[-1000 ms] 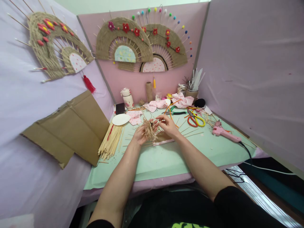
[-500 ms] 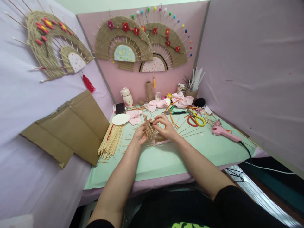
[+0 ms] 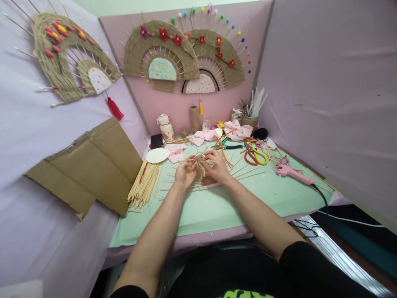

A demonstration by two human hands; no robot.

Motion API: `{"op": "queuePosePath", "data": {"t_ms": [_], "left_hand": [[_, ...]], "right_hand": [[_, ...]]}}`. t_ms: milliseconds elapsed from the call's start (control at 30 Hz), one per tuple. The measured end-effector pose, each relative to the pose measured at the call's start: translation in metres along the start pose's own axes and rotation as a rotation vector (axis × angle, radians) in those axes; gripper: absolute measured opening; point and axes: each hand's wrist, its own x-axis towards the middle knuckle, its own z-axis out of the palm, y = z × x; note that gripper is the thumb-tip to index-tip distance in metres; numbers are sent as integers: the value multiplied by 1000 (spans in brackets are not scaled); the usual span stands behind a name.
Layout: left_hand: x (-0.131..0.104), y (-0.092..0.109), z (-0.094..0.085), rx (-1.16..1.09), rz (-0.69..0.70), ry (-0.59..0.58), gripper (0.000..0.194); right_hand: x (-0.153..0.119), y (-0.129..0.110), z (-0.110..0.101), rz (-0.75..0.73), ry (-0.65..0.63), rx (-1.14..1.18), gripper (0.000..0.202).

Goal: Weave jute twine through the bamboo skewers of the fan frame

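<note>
A loose bundle of tan twine [image 3: 202, 165] is held between both hands, above the middle of the table. My left hand [image 3: 186, 174] has its fingers closed on the bundle's left side. From the right, my right hand [image 3: 218, 166] grips the same twine with bent fingers. Under the hands lies a brown half-round piece [image 3: 208, 180] with a pink lower edge, and thin sticks [image 3: 251, 171] fan out from it to both sides. The hands hide part of this piece.
Bamboo sticks [image 3: 145, 182] and a white disc [image 3: 157, 155] lie left. Scissors [image 3: 256, 155], green-handled cutters [image 3: 231, 146] and a pink glue gun [image 3: 293, 171] lie right. Behind stand a bottle [image 3: 166, 127] and a cardboard tube [image 3: 194, 118]. Cardboard [image 3: 89, 165] leans at the left wall.
The twine bundle has spread out and shifted slightly right between the hands. My left hand has turned a little, and more of the brown piece shows below.
</note>
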Motion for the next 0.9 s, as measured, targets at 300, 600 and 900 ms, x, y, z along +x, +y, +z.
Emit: {"op": "queuePosePath", "data": {"t_ms": [300, 600, 900], "left_hand": [[0, 16, -2, 329, 709, 375, 22], [1, -5, 0, 636, 351, -75, 33], [-2, -6, -1, 610, 146, -44, 28]], "right_hand": [[0, -6, -6, -28, -39, -153, 7], [3, -6, -4, 80, -74, 130, 10], [7, 7, -3, 353, 29, 546, 20]]}}
